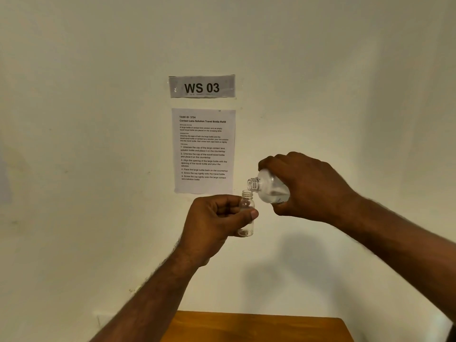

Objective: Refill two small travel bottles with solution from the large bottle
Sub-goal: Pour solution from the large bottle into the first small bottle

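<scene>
My left hand (214, 220) grips a small clear travel bottle (246, 228), upright and uncapped, held in the air in front of the wall. It looks empty. My right hand (308, 186) holds the large clear bottle (270, 188) tilted to the left, cap off, with liquid pooled in its lower side. The large bottle's open neck sits just above and beside the small bottle's mouth. No stream of liquid shows between them. A second travel bottle and the caps are out of view.
A wooden table (256, 327) shows only its far edge at the bottom of the view, below my arms. On the white wall hang a "WS 03" sign (201, 86) and a printed task sheet (203, 150).
</scene>
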A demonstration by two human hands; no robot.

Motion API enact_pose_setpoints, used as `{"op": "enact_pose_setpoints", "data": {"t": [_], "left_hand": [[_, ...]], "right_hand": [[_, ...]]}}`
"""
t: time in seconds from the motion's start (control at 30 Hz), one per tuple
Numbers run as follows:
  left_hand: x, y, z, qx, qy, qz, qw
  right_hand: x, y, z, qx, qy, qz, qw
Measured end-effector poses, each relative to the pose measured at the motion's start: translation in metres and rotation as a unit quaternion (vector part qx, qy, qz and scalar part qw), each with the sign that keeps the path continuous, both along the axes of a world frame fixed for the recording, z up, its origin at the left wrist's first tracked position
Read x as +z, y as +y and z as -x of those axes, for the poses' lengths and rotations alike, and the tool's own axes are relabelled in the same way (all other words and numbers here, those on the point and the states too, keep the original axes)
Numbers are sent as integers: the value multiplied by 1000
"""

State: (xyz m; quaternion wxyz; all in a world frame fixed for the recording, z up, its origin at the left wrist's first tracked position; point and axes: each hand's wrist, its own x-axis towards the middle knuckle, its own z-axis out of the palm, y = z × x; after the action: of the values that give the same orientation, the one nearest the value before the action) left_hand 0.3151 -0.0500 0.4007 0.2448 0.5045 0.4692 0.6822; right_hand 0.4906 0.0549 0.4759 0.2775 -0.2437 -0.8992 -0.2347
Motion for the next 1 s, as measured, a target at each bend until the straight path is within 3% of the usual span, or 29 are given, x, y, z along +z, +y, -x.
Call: {"op": "enact_pose_setpoints", "data": {"t": [1.0], "left_hand": [[-2,-6,5,7,1,7,1000]], "right_hand": [[7,-2,8,16,-27,-62,998]]}}
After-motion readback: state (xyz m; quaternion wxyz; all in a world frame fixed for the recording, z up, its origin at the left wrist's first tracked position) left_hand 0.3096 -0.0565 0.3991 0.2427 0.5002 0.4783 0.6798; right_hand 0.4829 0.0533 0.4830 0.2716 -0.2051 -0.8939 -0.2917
